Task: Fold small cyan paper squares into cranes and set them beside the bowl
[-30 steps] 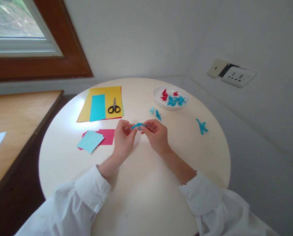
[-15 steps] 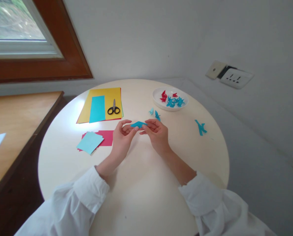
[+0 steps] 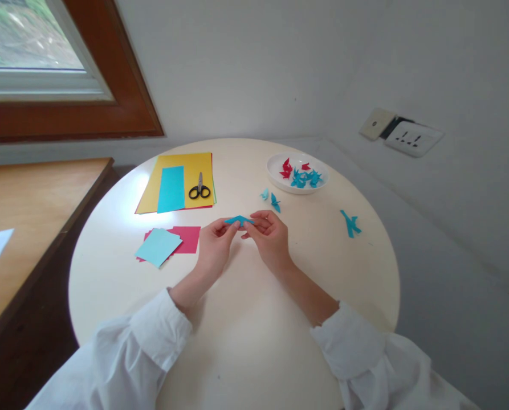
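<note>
Between my two hands is a small folded piece of blue paper [image 3: 239,220], held above the middle of the table. My left hand [image 3: 215,244] pinches its left end between thumb and fingers. At the right end, my right hand [image 3: 270,239] grips it the same way, thumb toward me. The thumbs are close together along the paper's lower edge. Just beyond my right hand lie a blue paper crane [image 3: 275,202] and a pale blue folded paper piece [image 3: 265,195].
A white plate [image 3: 273,181] at the back right holds red and blue paper cranes. Scissors [image 3: 200,189] lie on yellow sheets [image 3: 198,162] beside a blue strip [image 3: 171,188]. Pale blue [image 3: 158,247] and pink squares [image 3: 189,239] are at left, blue scraps [image 3: 350,224] at right.
The folded blue paper has come slightly nearer and looks narrower, its long edge flatter. Both hands keep hold of it, the right fingers a little lower. The view has shifted slightly.
</note>
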`<state>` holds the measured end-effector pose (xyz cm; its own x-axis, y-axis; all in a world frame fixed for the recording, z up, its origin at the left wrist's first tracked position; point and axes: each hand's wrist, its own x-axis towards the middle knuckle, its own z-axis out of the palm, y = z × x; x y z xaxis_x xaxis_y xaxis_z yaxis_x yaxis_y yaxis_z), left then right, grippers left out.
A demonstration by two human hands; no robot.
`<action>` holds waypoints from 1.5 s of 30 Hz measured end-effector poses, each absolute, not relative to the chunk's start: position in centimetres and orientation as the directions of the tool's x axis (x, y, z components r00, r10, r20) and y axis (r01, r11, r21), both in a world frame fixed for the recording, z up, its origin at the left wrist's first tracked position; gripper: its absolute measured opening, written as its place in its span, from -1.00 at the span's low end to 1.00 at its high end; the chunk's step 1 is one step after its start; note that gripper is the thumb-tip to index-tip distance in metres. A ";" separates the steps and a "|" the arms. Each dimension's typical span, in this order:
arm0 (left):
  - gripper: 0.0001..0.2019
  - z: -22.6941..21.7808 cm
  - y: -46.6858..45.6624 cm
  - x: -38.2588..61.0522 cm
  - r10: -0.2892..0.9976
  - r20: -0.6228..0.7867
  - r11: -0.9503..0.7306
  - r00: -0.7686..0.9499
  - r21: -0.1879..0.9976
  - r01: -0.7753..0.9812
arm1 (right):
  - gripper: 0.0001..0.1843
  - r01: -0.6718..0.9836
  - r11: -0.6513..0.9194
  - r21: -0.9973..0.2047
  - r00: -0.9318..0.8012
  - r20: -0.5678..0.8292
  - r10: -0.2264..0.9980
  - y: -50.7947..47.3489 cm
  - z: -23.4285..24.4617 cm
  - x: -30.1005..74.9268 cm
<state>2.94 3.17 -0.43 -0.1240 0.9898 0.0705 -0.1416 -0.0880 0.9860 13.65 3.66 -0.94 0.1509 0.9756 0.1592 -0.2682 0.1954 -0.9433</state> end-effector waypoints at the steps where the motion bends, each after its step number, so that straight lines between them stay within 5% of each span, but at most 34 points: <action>1: -0.83 -0.5 3.2 2.9 0.989 0.074 -0.088 -0.125 0.990 -0.114 | -0.72 -0.261 0.195 -0.945 0.144 0.161 0.976 3.7 -1.0 13.7; 10: -0.83 -0.5 3.6 2.3 0.990 0.123 -0.114 -0.063 0.985 0.126 | -0.85 -0.065 0.205 -0.977 0.023 0.204 0.979 4.0 -1.1 14.4; 16: -0.85 -0.5 3.2 2.8 1.000 0.015 -0.017 -0.014 0.991 -0.130 | -0.80 -0.104 0.167 -0.980 0.098 0.157 0.983 4.1 -1.3 14.1; 22: -0.86 -0.1 3.4 2.6 1.000 -0.026 0.026 0.005 0.955 -0.295 | -0.79 -0.006 0.180 -0.984 -0.033 0.180 0.983 4.1 -1.3 14.4; 29: -0.74 0.5 4.1 1.9 0.993 -0.111 0.117 0.040 0.943 -0.312 | -0.87 -0.020 0.323 -0.946 0.018 0.323 0.946 4.7 -0.5 15.9; 36: -0.68 1.1 4.0 1.4 0.978 -0.073 0.121 0.196 0.962 -0.245 | -0.77 -0.118 0.235 -0.965 -0.154 0.252 0.956 4.7 -0.3 16.2; 45: -0.80 1.1 3.6 1.4 0.964 -0.012 0.069 0.264 0.976 -0.208 | -0.82 -0.122 0.179 -0.976 -0.159 0.197 0.967 4.3 -0.3 15.5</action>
